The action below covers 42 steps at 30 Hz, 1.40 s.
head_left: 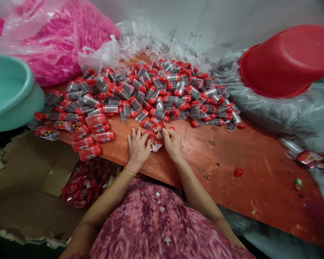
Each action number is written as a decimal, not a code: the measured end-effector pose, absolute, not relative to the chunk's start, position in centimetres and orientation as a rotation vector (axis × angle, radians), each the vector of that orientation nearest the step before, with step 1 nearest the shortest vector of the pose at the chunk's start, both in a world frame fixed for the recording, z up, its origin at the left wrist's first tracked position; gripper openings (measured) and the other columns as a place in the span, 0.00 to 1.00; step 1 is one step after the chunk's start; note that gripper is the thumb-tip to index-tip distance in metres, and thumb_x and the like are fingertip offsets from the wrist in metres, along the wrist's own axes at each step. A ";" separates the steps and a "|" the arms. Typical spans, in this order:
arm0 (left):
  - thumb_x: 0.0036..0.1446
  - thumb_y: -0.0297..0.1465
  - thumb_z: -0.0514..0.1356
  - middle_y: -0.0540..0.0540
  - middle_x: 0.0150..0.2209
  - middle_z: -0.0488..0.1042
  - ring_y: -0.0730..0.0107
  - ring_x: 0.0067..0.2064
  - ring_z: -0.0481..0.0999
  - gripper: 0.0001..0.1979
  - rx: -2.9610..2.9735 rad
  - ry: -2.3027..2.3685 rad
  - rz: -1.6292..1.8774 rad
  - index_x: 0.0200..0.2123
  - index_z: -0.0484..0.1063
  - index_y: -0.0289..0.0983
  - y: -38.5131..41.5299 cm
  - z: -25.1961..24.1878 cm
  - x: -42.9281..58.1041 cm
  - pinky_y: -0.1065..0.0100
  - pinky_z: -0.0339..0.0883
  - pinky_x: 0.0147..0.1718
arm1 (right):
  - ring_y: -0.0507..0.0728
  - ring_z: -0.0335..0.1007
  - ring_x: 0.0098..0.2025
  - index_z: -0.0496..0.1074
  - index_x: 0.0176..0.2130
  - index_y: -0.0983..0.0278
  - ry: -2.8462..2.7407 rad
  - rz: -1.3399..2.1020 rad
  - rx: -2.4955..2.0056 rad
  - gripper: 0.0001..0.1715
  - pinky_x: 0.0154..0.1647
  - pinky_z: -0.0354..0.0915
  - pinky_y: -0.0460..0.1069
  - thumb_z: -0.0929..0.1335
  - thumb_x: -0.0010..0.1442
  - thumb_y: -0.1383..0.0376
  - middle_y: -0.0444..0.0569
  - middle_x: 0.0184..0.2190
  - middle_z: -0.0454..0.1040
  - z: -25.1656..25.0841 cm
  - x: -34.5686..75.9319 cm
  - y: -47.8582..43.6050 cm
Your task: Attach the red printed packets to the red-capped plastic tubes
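Both hands meet over small red printed plastic sleeves point(156, 144) at the front of the table. My left hand point(138, 148) has its fingers apart, with the index finger and thumb side touching the sleeves. My right hand point(173, 143) pinches the edge of one red printed sleeve point(158, 127) between thumb and fingers. Just behind lies a heap of clear tubes with red caps point(151, 91). Left of my hands sit several tubes wrapped in red printed sleeves point(89, 152), laid in rows near the table edge.
A teal basin point(29, 90) stands left, beside a bag of pink pieces point(62, 39). Empty clear tubes point(140, 39) lie behind. An upturned red bucket point(286, 61) rests on a plastic bag point(272, 111). Below, a cardboard box point(24, 180) holds red items. A red cap point(239, 172) lies right.
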<state>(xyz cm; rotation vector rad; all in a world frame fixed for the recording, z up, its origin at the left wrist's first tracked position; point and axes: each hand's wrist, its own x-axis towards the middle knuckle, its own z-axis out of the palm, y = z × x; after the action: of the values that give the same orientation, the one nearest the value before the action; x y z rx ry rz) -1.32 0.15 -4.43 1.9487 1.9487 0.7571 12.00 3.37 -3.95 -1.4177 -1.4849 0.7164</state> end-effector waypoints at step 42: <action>0.27 0.43 0.72 0.52 0.19 0.72 0.80 0.19 0.67 0.22 0.434 1.137 1.167 0.21 0.73 0.32 0.7 0.6 0.5 0.75 0.60 0.19 | 0.46 0.52 0.13 0.71 0.31 0.65 -1.221 1.481 -1.326 0.17 0.13 0.50 0.42 0.67 0.49 0.54 0.39 0.15 0.64 1.7 17.6 -3.7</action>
<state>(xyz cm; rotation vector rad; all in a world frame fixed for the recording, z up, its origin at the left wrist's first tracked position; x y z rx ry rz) 0.49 0.67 0.58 0.4344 1.1375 1.1668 17.63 -3.73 1.74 -1.3258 -1.2213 1.4808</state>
